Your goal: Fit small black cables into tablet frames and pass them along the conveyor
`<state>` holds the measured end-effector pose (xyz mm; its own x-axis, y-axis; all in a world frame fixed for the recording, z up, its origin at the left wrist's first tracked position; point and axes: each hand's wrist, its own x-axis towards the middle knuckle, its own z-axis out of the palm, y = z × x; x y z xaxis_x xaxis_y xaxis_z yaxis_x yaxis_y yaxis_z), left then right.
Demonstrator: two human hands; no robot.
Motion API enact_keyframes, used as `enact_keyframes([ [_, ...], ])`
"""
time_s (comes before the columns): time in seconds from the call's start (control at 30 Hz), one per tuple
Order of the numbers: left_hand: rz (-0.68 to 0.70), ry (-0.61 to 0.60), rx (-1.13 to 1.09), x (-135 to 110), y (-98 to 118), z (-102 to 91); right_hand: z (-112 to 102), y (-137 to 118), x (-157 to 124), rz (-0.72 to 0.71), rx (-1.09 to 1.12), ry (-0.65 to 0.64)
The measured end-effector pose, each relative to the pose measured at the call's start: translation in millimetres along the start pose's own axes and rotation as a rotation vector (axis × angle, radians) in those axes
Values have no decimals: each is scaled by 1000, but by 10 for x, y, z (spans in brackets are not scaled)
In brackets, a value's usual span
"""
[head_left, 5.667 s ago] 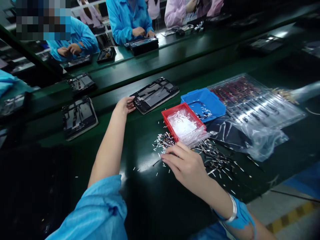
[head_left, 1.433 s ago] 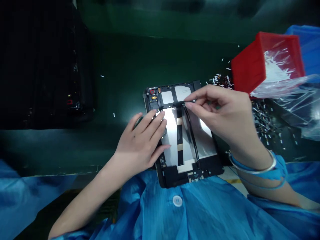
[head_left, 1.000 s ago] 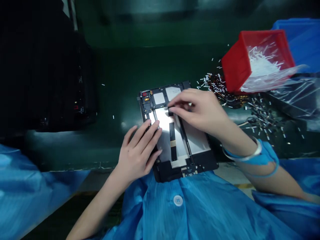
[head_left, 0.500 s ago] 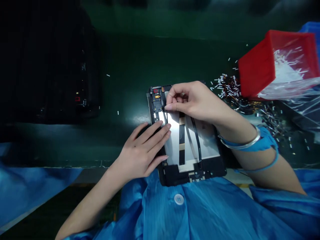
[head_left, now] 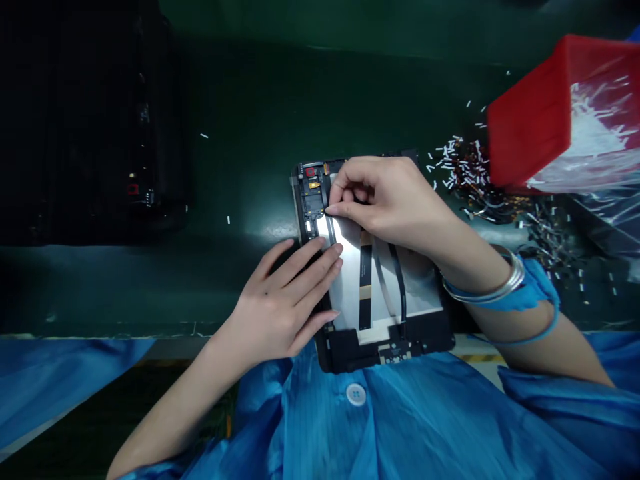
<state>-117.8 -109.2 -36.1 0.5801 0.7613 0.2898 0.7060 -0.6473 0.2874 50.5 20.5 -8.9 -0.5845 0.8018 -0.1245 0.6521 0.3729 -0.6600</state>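
Observation:
An opened tablet [head_left: 350, 293] lies over the table's front edge, its pale metal inside facing up, with black flat ribbon cables [head_left: 366, 280] running along it. My left hand [head_left: 287, 303] rests on its left side, fingers stretched out and slightly spread, fingertips touching a thin black cable [head_left: 330, 230]. Thumb and forefinger of my right hand [head_left: 383, 197] are pinched at the upper part of that thin cable, beside the small circuit parts in the tablet's upper left corner. The right hand hides part of the tablet's top edge.
A red bin [head_left: 530, 120] with a clear plastic bag and small white strips stands at the right. Beside it lies a pile of small cables and white strips [head_left: 467, 167]. Dark tablet-like devices [head_left: 90, 133] lie at the left on the green table [head_left: 250, 100].
The right fingertips have shifted slightly left along the thin cable, keeping their pinch. My left hand stays nearly still. The view has shifted a little, so the bin and dark devices appear displaced.

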Motion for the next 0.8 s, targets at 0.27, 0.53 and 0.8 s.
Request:
enact_keyframes([
  [0.27, 17, 0, 14, 39, -16, -35, 1, -23, -11, 12, -29, 2],
  [0.53, -59, 27, 92, 243, -78, -35, -54, -51, -82, 4, 14, 99],
  [0.8, -487, 265, -70, -233, 348, -1, -265, 217, -1163, 258, -362, 447],
])
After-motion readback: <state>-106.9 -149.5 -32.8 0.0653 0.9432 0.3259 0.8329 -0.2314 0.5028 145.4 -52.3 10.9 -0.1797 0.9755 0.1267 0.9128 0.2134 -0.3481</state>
